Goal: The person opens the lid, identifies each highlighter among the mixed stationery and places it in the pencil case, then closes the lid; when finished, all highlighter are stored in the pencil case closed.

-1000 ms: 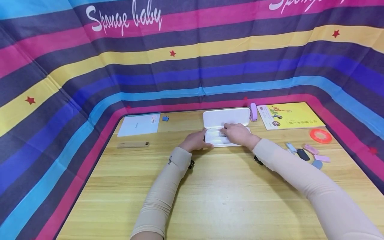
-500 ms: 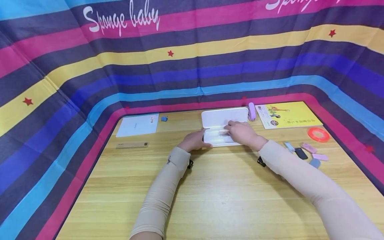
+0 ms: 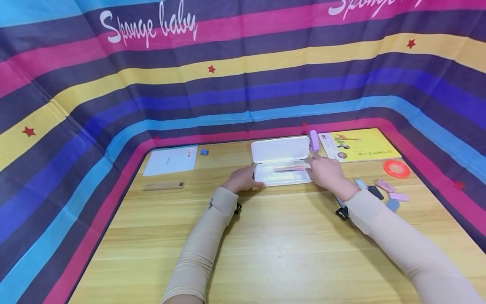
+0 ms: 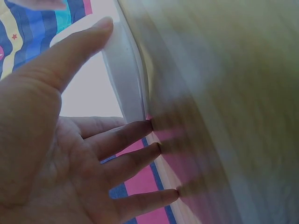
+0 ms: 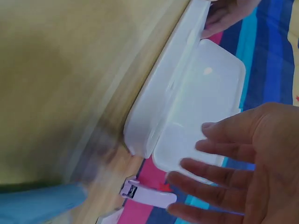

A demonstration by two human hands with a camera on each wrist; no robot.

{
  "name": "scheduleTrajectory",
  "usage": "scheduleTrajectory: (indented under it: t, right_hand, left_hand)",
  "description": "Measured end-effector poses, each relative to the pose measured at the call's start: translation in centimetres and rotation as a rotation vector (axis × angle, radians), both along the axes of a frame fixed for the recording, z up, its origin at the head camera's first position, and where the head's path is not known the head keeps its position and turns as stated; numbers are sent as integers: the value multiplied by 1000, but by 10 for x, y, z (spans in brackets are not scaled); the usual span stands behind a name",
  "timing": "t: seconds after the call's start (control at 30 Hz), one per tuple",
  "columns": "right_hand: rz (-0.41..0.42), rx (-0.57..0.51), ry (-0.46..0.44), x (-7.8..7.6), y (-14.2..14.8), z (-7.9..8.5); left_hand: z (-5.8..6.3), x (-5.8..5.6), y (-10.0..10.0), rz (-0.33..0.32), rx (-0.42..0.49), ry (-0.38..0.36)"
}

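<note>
Resting thumb on front rim of lid-up white plastic hinged case (image 3: 281, 152) on wood-grain table (image 3: 281, 236), L hand (image 3: 241, 179) has straight, spread fingers; R hand (image 3: 326, 171), at R end, wide, holds nothing. Prob. light, stiff, slick; best grip: end walls.

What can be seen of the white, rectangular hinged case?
The white rectangular case, plastic by its look, has rounded corners and lies open on the pale wooden table, its hinged lid tilted up at the back. Slim, partly reddish items lie inside. The left hand touches its left end; the right hand is near its right end, contact unclear.
</note>
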State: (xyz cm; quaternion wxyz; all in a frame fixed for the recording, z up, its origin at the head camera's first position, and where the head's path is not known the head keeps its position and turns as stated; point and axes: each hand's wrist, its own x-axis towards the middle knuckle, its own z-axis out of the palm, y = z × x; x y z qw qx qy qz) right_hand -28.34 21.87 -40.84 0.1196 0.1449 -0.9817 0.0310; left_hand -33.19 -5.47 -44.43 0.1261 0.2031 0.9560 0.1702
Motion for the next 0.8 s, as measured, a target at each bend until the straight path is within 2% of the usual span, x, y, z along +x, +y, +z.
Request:
scheduleTrajectory:
  t: [0.5,0.8]
  right_hand:
    - [-167,91,-239,32,21,0]
    - [-211,74,-271,47,31,-8]
  left_hand:
    - [0,-1,-3,-11,-4,13]
    - [0,1,-1,-11,5,6]
